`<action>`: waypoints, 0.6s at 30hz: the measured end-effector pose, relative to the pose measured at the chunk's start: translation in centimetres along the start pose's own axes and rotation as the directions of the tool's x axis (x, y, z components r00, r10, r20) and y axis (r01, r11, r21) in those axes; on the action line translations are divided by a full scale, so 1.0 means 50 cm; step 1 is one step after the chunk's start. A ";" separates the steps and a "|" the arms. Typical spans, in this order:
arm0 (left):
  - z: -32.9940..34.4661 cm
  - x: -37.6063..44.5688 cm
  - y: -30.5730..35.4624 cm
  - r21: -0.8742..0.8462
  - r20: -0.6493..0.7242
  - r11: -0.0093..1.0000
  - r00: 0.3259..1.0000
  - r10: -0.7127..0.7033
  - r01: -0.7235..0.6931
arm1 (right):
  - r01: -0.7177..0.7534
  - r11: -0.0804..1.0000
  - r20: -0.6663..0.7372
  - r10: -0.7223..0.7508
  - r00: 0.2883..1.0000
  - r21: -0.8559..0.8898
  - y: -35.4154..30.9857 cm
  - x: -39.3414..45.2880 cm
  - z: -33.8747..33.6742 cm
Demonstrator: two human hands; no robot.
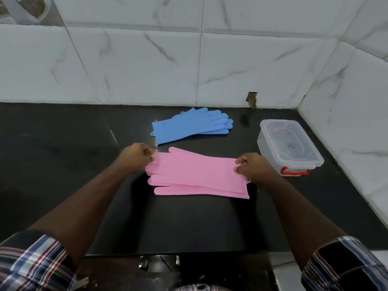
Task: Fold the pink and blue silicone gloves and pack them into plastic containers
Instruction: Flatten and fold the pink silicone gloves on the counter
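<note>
The pink gloves [197,175] lie stacked flat on the black desk [63,143], fingertips toward the left, cuffs toward the right. The left hand [136,157] pinches the fingertip end with curled fingers, while the right hand [253,168] pinches the cuff end likewise. Beyond them the blue gloves [191,126] lie flat, apart from both hands. A clear plastic container [289,143] with a red latch sits to the right.

We are seeing even, soft overhead light glaring faintly off the black countertop [63,143], wide-angle bending warping the wall tiles [336,91] at the edges, slightly soft focus.
</note>
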State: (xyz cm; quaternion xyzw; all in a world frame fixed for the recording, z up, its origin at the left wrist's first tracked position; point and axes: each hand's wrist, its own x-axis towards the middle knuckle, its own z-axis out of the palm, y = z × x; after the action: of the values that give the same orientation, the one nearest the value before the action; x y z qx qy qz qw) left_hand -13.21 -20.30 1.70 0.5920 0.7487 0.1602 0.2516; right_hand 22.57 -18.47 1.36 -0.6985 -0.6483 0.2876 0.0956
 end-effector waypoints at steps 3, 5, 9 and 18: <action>0.022 -0.024 -0.012 0.006 0.037 1.000 0.999 0.022 -0.023 | 0.105 0.994 0.099 -0.101 0.990 -0.037 -0.004 -0.012 0.016; 0.035 -0.042 -0.015 0.059 0.032 0.984 0.985 0.169 -0.170 | 0.202 0.978 0.192 -0.189 0.963 -0.049 -0.005 -0.025 0.036; 0.047 -0.069 -0.023 0.290 0.084 0.891 0.937 0.339 -0.348 | 0.280 0.950 0.229 -0.245 0.942 -0.136 0.002 -0.037 0.065; 0.043 -0.075 -0.023 0.328 0.005 0.849 0.899 0.437 -0.414 | 0.318 0.895 -0.122 -0.371 0.921 -0.314 -0.003 -0.049 0.039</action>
State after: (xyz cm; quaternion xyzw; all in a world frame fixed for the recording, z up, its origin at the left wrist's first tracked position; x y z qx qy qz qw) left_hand -12.26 -24.32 0.00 0.7700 0.6231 0.1085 0.0839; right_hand 21.41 -21.29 0.53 -0.6014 -0.7857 0.1048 0.1005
